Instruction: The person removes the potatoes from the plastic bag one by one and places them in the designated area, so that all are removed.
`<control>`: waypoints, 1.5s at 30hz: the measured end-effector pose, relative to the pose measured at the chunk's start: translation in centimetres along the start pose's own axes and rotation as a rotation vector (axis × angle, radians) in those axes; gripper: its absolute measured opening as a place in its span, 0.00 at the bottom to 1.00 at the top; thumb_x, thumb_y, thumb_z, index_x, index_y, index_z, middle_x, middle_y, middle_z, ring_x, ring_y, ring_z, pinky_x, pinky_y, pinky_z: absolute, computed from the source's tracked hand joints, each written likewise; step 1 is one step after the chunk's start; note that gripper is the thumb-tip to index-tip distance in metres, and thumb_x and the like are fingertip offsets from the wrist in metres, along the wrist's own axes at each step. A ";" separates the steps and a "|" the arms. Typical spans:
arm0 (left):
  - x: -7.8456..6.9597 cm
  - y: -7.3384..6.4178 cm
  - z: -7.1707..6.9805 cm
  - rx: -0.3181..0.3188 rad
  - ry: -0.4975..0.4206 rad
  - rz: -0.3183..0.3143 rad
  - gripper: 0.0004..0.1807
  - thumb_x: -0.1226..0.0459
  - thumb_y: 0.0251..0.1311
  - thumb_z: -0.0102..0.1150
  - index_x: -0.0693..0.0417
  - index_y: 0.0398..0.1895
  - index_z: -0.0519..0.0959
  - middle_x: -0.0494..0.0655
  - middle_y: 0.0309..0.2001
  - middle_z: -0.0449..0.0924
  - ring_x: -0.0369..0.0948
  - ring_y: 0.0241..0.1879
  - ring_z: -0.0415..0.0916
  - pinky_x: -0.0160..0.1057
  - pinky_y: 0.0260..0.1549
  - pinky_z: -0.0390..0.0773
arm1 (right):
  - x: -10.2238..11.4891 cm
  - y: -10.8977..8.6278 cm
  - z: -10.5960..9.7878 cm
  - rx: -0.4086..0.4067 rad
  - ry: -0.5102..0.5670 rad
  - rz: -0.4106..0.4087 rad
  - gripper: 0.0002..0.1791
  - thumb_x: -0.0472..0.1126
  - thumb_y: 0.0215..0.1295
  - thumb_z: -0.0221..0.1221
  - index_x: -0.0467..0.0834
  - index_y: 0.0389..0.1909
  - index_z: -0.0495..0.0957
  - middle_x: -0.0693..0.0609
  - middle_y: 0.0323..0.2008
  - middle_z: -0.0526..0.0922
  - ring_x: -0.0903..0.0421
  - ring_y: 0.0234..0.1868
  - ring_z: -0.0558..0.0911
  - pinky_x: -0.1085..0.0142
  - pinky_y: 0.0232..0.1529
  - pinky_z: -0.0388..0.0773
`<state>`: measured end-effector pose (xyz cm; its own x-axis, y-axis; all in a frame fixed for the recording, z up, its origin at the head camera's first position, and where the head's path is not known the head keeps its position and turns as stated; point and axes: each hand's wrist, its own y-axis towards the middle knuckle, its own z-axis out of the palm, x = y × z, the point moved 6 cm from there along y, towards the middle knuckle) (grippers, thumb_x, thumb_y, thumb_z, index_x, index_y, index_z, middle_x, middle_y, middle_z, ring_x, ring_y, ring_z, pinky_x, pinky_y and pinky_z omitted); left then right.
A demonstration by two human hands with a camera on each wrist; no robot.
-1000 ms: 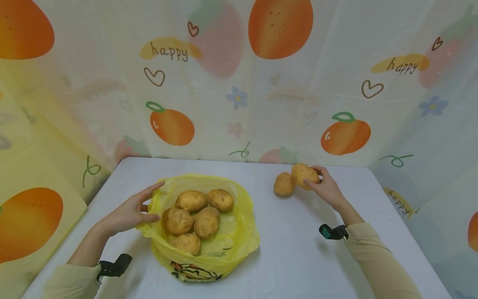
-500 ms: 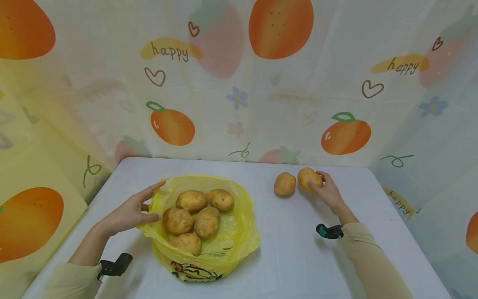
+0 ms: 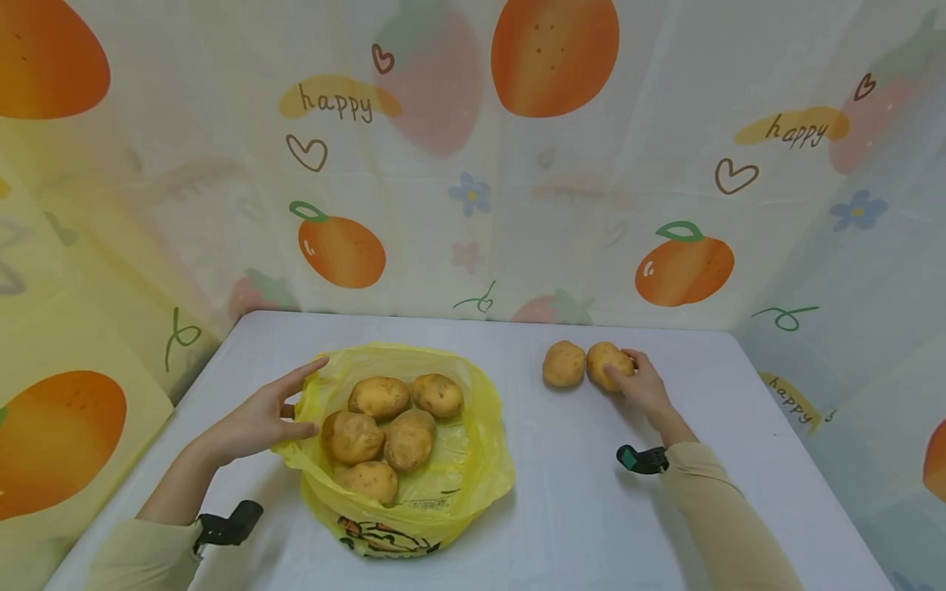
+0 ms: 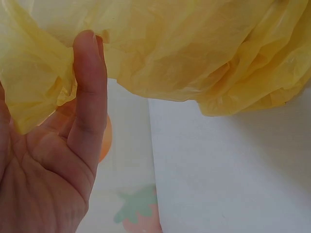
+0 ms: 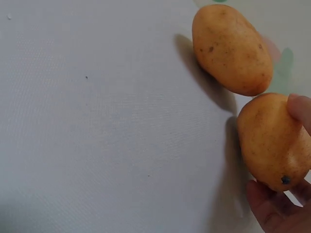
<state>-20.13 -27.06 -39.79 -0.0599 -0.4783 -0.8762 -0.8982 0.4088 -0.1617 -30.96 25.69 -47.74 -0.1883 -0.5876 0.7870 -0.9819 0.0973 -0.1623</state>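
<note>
A yellow plastic bag stands with its mouth wide on the white table, several potatoes inside. My left hand is at its left rim, thumb and index finger straight and spread against the plastic. In the left wrist view the thumb points up in front of the film, and a flap of the bag hangs beside it. At the back right my right hand holds a potato between thumb and fingers. Close to its left lies a second potato; in the right wrist view the two nearly meet.
The white table ends at the back against a fruit-printed cloth, which also hangs at both sides. Each wrist carries a small black camera, one on the left and one on the right.
My right hand has first drawn the potato right, away from the other one, then lowered it beside that potato. The left hand and the bag have stayed in place.
</note>
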 end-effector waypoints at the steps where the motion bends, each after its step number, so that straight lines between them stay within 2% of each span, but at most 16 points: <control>1: 0.0 0.0 0.0 0.002 -0.004 0.001 0.48 0.67 0.55 0.62 0.41 0.73 0.43 0.62 0.71 0.42 0.59 0.50 0.72 0.41 0.33 0.80 | -0.1 0.0 0.1 0.004 -0.004 0.007 0.42 0.58 0.62 0.53 0.37 0.68 0.50 0.33 0.67 0.53 0.38 0.66 0.57 0.47 0.63 0.58; 11: 0.1 0.1 0.1 0.005 -0.014 0.001 0.48 0.66 0.55 0.62 0.40 0.73 0.43 0.62 0.71 0.41 0.59 0.51 0.72 0.42 0.33 0.80 | -0.3 -0.1 0.5 0.007 -0.007 0.040 0.44 0.61 0.63 0.50 0.37 0.69 0.48 0.33 0.67 0.52 0.38 0.66 0.57 0.47 0.63 0.58; 24: 0.0 0.1 0.1 0.009 -0.020 0.012 0.48 0.67 0.55 0.61 0.40 0.73 0.43 0.62 0.71 0.41 0.60 0.51 0.72 0.42 0.33 0.80 | 0.3 -0.3 0.7 -0.016 0.005 0.026 0.41 0.58 0.64 0.50 0.33 0.67 0.51 0.33 0.65 0.57 0.40 0.64 0.60 0.48 0.62 0.59; 31: 0.1 0.1 0.1 0.005 -0.004 0.012 0.48 0.67 0.55 0.61 0.40 0.73 0.43 0.62 0.71 0.40 0.59 0.50 0.73 0.42 0.33 0.80 | 0.3 -0.3 1.0 -0.001 -0.026 0.038 0.43 0.61 0.64 0.47 0.33 0.67 0.50 0.33 0.66 0.55 0.38 0.65 0.58 0.47 0.63 0.57; 45: 0.4 0.1 0.1 0.001 -0.010 0.006 0.48 0.66 0.55 0.62 0.39 0.73 0.43 0.63 0.71 0.41 0.59 0.51 0.72 0.42 0.33 0.80 | 0.7 -0.4 1.0 0.014 -0.074 0.014 0.42 0.59 0.66 0.46 0.33 0.68 0.48 0.31 0.67 0.53 0.37 0.67 0.55 0.46 0.64 0.54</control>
<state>-20.23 -27.12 -40.15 -0.0608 -0.4683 -0.8815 -0.8972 0.4126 -0.1573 -30.67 24.45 -47.70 -0.1992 -0.6439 0.7387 -0.9788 0.0945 -0.1816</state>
